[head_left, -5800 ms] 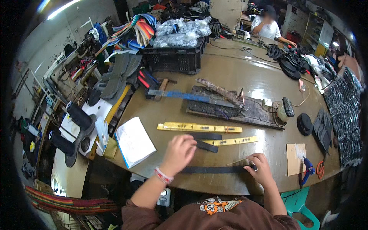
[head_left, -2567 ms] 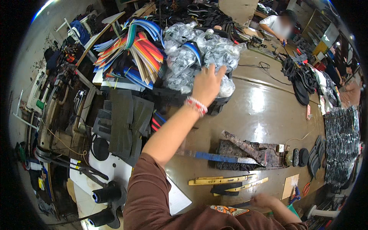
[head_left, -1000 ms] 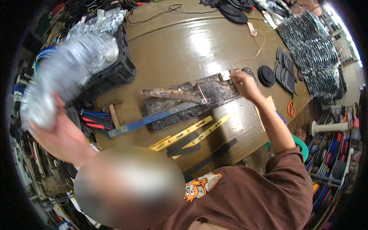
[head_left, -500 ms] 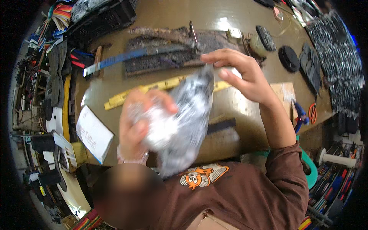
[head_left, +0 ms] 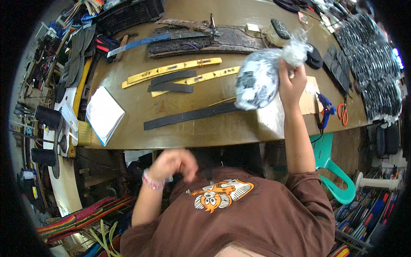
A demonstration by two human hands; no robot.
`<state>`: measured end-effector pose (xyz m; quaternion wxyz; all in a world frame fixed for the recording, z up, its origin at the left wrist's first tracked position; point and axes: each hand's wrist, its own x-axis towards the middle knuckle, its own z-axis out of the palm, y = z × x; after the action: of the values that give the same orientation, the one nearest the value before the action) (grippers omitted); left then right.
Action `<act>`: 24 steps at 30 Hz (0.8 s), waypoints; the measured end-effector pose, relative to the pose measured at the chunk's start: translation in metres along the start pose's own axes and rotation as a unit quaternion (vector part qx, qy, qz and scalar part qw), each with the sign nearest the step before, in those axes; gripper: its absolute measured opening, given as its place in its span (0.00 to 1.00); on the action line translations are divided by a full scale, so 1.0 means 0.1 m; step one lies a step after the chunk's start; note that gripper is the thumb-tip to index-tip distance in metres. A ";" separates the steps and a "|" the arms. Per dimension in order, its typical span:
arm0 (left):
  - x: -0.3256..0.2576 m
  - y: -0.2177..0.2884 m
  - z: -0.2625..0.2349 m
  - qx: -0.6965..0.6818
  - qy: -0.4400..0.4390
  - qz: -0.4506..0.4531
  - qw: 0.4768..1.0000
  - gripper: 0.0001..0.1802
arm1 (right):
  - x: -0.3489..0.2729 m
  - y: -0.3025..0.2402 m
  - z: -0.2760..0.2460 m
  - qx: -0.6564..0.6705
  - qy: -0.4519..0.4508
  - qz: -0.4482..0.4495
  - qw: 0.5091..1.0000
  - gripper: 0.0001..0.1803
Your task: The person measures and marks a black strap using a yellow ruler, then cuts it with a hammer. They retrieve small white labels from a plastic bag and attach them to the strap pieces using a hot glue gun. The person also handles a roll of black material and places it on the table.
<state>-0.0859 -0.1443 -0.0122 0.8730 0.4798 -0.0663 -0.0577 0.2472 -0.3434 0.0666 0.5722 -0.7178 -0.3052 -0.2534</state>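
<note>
My right hand (head_left: 293, 85) is closed round the gathered neck of a clear plastic bag (head_left: 258, 79), holding it up over the right part of the table. Dark and white pieces show through the bag's film; their kind I cannot make out. Its bunched top (head_left: 296, 50) sticks out above my fingers. My left hand (head_left: 174, 165), blurred by motion, hangs before my chest, just off the table's near edge, with its fingers curled; no object shows in it. Below the bag, a long black strip (head_left: 188, 118) lies on the table.
Yellow rulers (head_left: 171, 72) and short black strips (head_left: 171, 87) lie mid-table, with an open notebook (head_left: 104, 115) to the left. Behind stands a worn dark board (head_left: 239, 39). A blue glue gun (head_left: 326, 109), orange-handled scissors (head_left: 342, 115) and stacked wrapped packs (head_left: 370, 64) are at right.
The plastic bag has gone from my left hand in front of me to my right hand, rightward and farther out. My left hand has dropped back toward my chest. Strips and rulers are now uncovered.
</note>
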 end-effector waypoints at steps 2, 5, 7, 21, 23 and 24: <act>-0.86 -0.80 -0.10 -0.084 0.250 -0.039 0.964 0.18 | -0.05 0.28 0.04 -0.055 -0.013 0.016 0.998 0.11; -1.70 -1.93 -0.17 0.007 0.637 -0.200 0.744 0.15 | -0.22 0.67 0.09 -0.143 -0.104 -0.034 0.984 0.12; -2.03 -2.33 -0.11 0.044 0.644 -0.316 0.696 0.15 | -0.39 0.88 0.05 -0.162 -0.105 -0.134 0.972 0.11; -1.83 -1.04 -0.25 0.466 0.171 -0.540 0.680 0.13 | -0.72 1.27 -0.12 -0.149 -0.241 0.067 0.957 0.23; -1.62 -0.93 -0.42 0.548 0.072 -0.516 0.654 0.13 | -0.65 1.16 -0.09 -0.127 -0.180 0.060 0.974 0.26; -1.48 -0.87 -0.50 0.587 0.018 -0.503 0.634 0.13 | -0.58 1.10 -0.06 -0.111 -0.144 0.108 0.977 0.32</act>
<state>-0.2266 -0.1247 -0.1212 0.2444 0.8510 0.1812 -0.4281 0.2870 -0.3750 -0.0469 0.4627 -0.8346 -0.2749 -0.1170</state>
